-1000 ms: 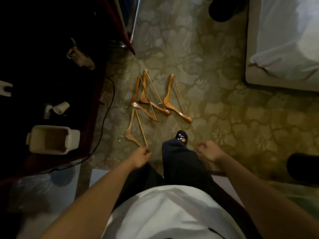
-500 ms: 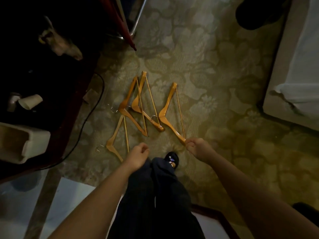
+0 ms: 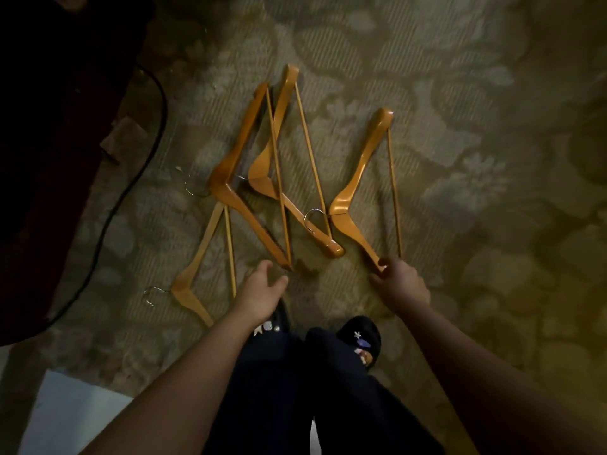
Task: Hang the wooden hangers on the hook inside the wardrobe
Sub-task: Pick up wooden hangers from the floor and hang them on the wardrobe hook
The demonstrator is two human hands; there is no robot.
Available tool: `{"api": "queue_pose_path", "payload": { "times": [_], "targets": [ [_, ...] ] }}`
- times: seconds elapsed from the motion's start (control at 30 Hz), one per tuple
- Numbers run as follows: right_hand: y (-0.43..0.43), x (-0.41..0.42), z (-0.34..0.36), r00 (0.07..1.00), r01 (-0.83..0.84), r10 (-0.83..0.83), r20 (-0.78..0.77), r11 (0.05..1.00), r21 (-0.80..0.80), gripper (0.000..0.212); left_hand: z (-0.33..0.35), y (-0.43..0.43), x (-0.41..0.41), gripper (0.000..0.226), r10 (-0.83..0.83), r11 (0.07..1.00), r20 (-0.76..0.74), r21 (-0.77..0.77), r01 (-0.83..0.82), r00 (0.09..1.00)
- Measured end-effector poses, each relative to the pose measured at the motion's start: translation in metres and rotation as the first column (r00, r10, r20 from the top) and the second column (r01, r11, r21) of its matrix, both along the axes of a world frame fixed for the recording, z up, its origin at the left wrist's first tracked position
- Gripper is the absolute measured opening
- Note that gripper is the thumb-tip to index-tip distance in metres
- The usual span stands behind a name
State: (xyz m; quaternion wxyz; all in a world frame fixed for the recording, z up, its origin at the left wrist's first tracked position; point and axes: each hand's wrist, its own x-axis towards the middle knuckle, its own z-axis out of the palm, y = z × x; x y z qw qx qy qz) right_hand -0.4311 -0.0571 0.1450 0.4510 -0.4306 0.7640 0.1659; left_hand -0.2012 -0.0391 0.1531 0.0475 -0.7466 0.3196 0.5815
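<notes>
Several wooden hangers with metal hooks lie on the patterned carpet in front of my feet. My right hand [image 3: 402, 284] is closed on the near tip of the rightmost hanger [image 3: 359, 172], which still rests on the floor. My left hand [image 3: 259, 292] hovers with fingers apart just short of the near tip of the long left-middle hanger [image 3: 244, 208]. Another hanger [image 3: 279, 149] overlaps that one. The nearest hanger [image 3: 200, 274] lies to the left of my left hand, its lower end hidden behind my wrist. No wardrobe hook is visible.
Dark furniture [image 3: 42, 126] fills the left side, with a black cable [image 3: 131, 178] curving along the carpet beside it. My dark trousers and decorated slippers [image 3: 359, 339] stand just below the hangers. A pale floor patch [image 3: 65, 412] lies at bottom left.
I have bent lower, so the hangers look larger. My left hand has opened and moved forward toward the left-middle hanger. My right hand keeps its hold on the rightmost hanger's tip.
</notes>
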Motion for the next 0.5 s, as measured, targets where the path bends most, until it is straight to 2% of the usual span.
{"api": "queue_pose_path", "payload": {
  "times": [0.17, 0.3, 0.5],
  "targets": [
    [-0.005, 0.018, -0.082, 0.999, -0.007, 0.002, -0.046, 0.995, -0.104, 0.045, -0.077, -0.007, 0.005, 0.058, 0.216, 0.976, 0.047, 0.027, -0.218, 0.975],
    [-0.011, 0.025, -0.129, 0.997, -0.012, 0.000, -0.077, 0.989, -0.150, 0.062, -0.124, -0.018, 0.000, 0.064, 0.425, 0.905, 0.062, -0.007, -0.425, 0.903],
    [-0.012, 0.022, -0.169, 0.992, 0.005, -0.027, -0.120, 0.983, -0.184, 0.064, -0.161, -0.030, 0.001, 0.066, 0.569, 0.820, 0.078, -0.127, -0.558, 0.818]
  ]
}}
